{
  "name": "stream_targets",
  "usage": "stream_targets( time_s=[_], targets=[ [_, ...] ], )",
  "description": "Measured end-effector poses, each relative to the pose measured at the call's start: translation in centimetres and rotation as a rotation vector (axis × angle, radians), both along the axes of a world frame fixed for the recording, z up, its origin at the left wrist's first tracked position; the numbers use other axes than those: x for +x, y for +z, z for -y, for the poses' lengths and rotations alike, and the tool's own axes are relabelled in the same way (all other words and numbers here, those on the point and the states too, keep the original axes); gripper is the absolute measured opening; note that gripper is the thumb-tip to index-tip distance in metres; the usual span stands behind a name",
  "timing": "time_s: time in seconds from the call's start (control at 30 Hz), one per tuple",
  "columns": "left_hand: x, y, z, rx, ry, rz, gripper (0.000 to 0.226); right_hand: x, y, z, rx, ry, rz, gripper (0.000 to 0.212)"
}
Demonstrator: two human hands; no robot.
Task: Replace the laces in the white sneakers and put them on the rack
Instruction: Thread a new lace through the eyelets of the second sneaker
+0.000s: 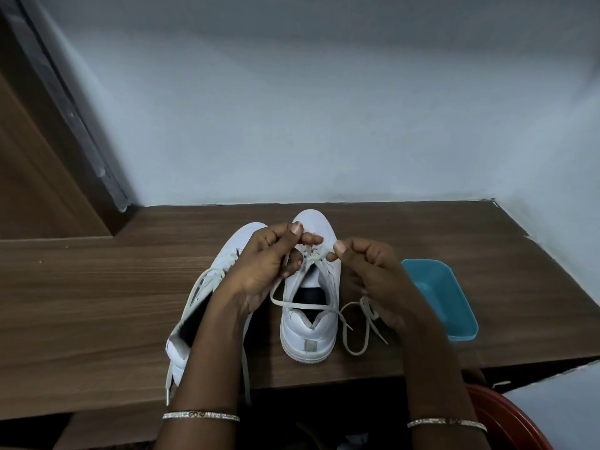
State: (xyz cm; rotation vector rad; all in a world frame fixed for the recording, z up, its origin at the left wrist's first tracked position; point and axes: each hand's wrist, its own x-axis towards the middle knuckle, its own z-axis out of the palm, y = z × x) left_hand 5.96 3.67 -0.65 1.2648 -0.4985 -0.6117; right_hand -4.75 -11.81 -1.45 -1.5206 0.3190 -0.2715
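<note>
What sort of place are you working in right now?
Probably a room at home: brown wood-grain tabletop against a plain pale wall, brown wooden door at left, small teal plastic tub.

Two white sneakers (305, 332), two hands (259, 271), two bangles (200, 416) — one per wrist, one blue tub (444, 297), one wooden table (97, 287).

Two sneakers stand side by side on the wooden top (97, 303), toes toward the far wall (324, 125), heels near. The left sneaker (234, 243) lies partly under the left forearm; the right sneaker (308, 334) sits just right of it. The left hand (259, 271) and right hand (373, 277) hang over the right sneaker's far half, each pinching its lace (311, 308). A tub (454, 303) sits on the top further right. A door (32, 173) stands far left.
</note>
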Motion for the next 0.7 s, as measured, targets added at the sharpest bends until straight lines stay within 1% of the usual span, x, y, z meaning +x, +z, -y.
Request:
stream_targets(
  time_s=[0.1, 0.17, 0.23, 0.33, 0.47, 0.57, 0.7],
  targets=[
    [0.1, -0.7, 0.1, 0.01, -0.051, -0.045, 0.025, 1.0, -0.5, -1.4, 0.093, -0.065, 0.102, 0.025],
    [0.2, -1.3, 0.2, 0.054, -0.08, -0.044, 0.021, 1.5, -0.7, -2.0, 0.253, -0.081, 0.154, 0.027],
    [0.3, -1.8, 0.3, 0.08, -0.066, -0.049, 0.02, 2.0, -0.9, -2.4, 0.38, -0.108, 0.189, 0.03],
    [0.2, -1.9, 0.5, 0.055, -0.05, -0.075, 0.021, 2.7, -1.3, -2.8, 0.482, -0.175, 0.227, 0.029],
    [-0.1, -1.8, 0.7, -0.011, -0.014, -0.107, 0.015, 3.2, -1.6, -2.9, 0.507, -0.192, 0.235, 0.023],
    [0.1, -2.0, 0.8, -0.02, 0.011, -0.114, 0.006, 3.1, -1.5, -3.0, 0.5, -0.192, 0.236, 0.022],
    [0.2, -2.1, 0.9, -0.039, 0.033, -0.086, 0.01, 3.1, -1.8, -3.3, 0.462, -0.182, 0.218, 0.021]
  ],
)
